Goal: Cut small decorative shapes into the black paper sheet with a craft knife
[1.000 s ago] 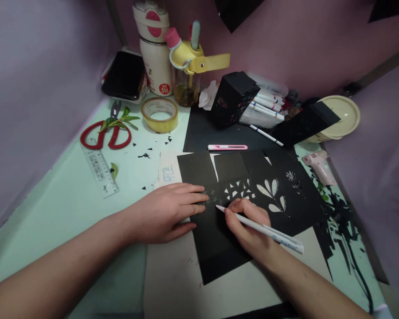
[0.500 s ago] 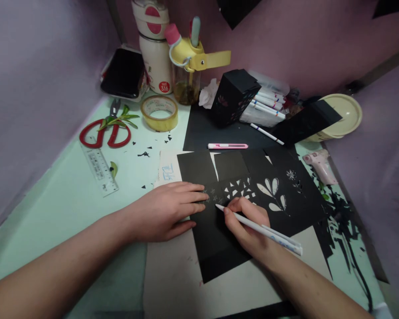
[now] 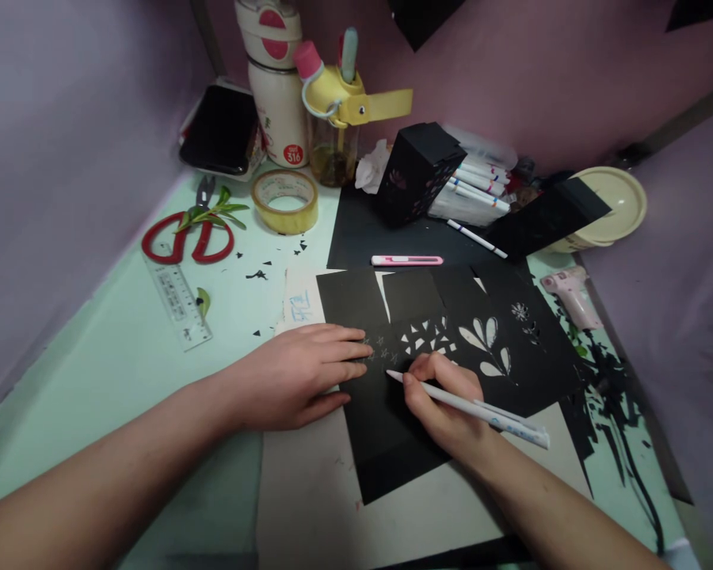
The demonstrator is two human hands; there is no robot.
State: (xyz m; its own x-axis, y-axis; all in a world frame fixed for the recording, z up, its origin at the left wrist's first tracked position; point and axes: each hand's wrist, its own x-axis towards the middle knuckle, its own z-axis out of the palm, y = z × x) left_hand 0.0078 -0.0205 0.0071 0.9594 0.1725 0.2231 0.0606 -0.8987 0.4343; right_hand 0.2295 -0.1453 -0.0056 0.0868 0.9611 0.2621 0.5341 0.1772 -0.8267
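My left hand (image 3: 314,372) lies flat across the left edge of the black paper (image 3: 386,451), fingers stretched out and pointing right. In my right hand (image 3: 451,396) is a white pen (image 3: 475,408), its tip at the paper just right of my left fingertips. Small star-like outlines in a pale line show near the tip. To their right the paper has cut-out openings: small angular pieces, a leafy sprig (image 3: 490,348) and a little flower. A pale grey board (image 3: 309,491) lies beneath the paper.
Red-handled scissors (image 3: 187,237), a clear ruler (image 3: 181,305) and a tape roll (image 3: 285,203) lie at left. A pink craft knife (image 3: 407,260) sits behind the paper. Bottles (image 3: 279,111), a black paper box (image 3: 421,174) and markers (image 3: 478,190) stand farther back. A pink glue gun (image 3: 572,297) and black scraps are at right.
My right hand and the pen have shifted very slightly right, with the pen tip a little lower on the paper. My left hand stays in place.
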